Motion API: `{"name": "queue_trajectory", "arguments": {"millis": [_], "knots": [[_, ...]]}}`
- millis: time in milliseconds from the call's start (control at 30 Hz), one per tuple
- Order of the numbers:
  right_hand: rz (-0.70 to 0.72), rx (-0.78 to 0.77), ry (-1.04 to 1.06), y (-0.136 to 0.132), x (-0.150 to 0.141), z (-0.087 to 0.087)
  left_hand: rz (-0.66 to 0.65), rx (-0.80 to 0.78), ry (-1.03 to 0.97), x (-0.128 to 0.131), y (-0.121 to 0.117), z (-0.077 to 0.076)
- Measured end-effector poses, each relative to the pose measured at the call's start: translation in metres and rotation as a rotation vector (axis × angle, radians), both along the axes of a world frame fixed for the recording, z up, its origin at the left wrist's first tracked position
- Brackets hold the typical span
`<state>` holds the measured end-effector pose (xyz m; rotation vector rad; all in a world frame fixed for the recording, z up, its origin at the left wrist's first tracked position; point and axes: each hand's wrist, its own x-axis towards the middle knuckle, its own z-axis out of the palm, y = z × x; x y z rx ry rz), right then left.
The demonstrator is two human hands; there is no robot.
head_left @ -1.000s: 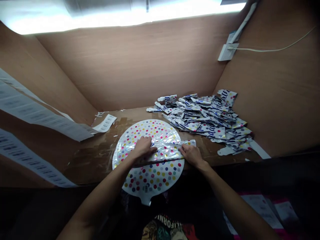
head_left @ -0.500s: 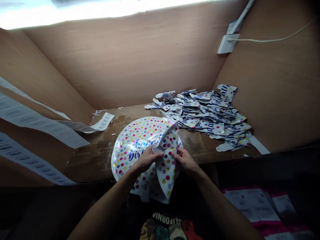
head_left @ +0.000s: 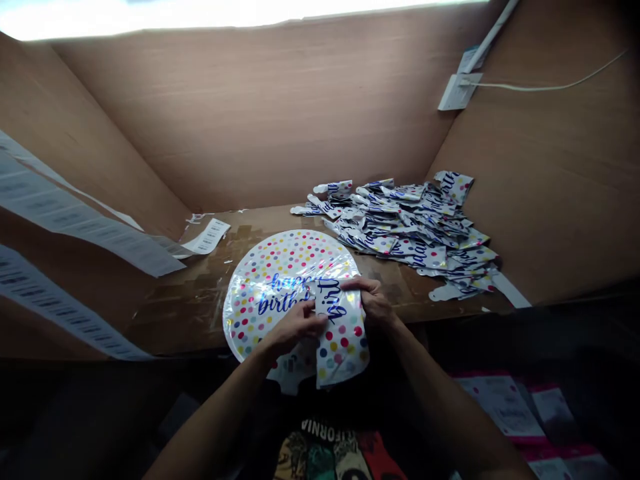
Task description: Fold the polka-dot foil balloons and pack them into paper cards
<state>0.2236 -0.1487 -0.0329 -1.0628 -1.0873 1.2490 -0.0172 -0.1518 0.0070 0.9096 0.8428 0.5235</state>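
Between my hands is a partly folded foil balloon [head_left: 343,347], white with coloured dots and blue lettering. My left hand [head_left: 300,325] pinches its left edge, thumb on top. Around its right edge my right hand [head_left: 375,301] is closed, fingers along the upper corner. Under it lies a flat round foil balloon [head_left: 280,260] printed "happy birthday", on the near part of the cardboard-covered table [head_left: 190,300]. Part of that round balloon is hidden by my hands and the folded one.
A heap of folded foil balloons [head_left: 410,227] lies at the right back. Strips of barcode labels [head_left: 90,213] hang at the left, one end [head_left: 210,237] resting on the table. Wooden panels [head_left: 275,113] enclose the back and sides. Pink-edged packets [head_left: 505,407] sit low at the right.
The held balloon has been folded over into a narrower panel, and lettering now faces up where dots showed. My right hand has moved up to its upper right corner.
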Motion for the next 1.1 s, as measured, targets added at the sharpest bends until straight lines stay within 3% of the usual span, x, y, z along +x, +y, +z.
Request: {"name": "queue_trajectory", "arguments": {"millis": [67,167,300,433,567,667,800,900,1000,1100], "knots": [[0.039,-0.157,0.136,-0.006,-0.001,-0.002,-0.013,0.116,0.096,0.0,-0.006,-0.005],[0.223,-0.338,0.227,-0.022,-0.007,-0.004,0.089,0.214,0.147,0.0,-0.012,-0.008],[0.225,-0.357,0.229,-0.042,-0.015,-0.006,0.138,0.25,0.118,0.0,-0.018,-0.007],[0.255,-0.333,0.276,-0.044,-0.018,-0.001,0.228,0.33,0.11,-0.008,-0.02,-0.004],[0.147,-0.249,0.203,-0.035,-0.015,0.003,0.083,0.406,0.136,-0.022,-0.008,0.006],[0.22,-0.129,0.031,-0.026,-0.013,0.011,-0.035,0.384,0.166,-0.026,0.005,0.02],[0.344,-0.053,-0.187,-0.019,-0.02,0.029,-0.282,0.715,0.481,-0.011,0.013,0.034],[0.324,-0.072,-0.188,-0.021,-0.032,0.037,-0.252,0.987,0.666,0.0,0.012,0.039],[0.281,0.071,-0.375,-0.011,-0.031,0.044,-0.198,1.09,0.735,-0.007,0.01,0.038],[-0.073,0.201,-0.545,0.033,0.005,0.07,-0.174,1.021,0.757,-0.033,0.007,0.03]]}}
